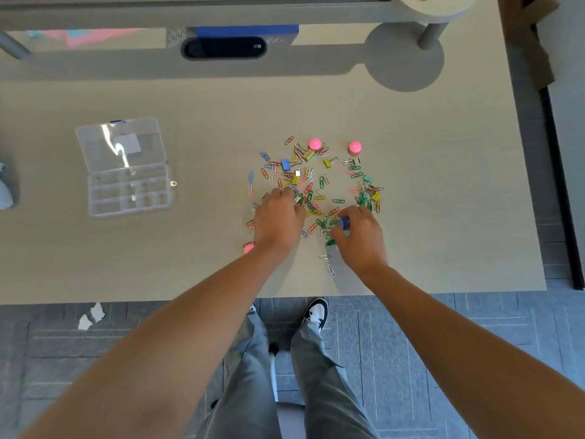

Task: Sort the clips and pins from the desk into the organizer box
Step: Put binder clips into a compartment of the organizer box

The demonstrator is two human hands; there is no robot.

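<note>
Clips [311,185] lie scattered on desk [443,185]; right hand [361,239] pinches a blue binder clip [345,222]; left hand [278,221] rests, fingers curled, grip indeterminate.

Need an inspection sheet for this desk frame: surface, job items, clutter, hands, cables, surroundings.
Surface: beige desk, a shelf's shadow across its far part.
Job's things: organizer box at left, lid open, compartments look empty; loose pile of coloured paper clips at centre-right, with binder clips and pink round-headed pins mixed in.
Clutter: one small clip beside the box; dark oval device at the far edge.
Hands: left hand rests on the pile, fingers curled into the clips; right hand pinches a blue binder clip.
Cables: nothing seen.
Surroundings: grey carpet, paper scraps on the floor.
</note>
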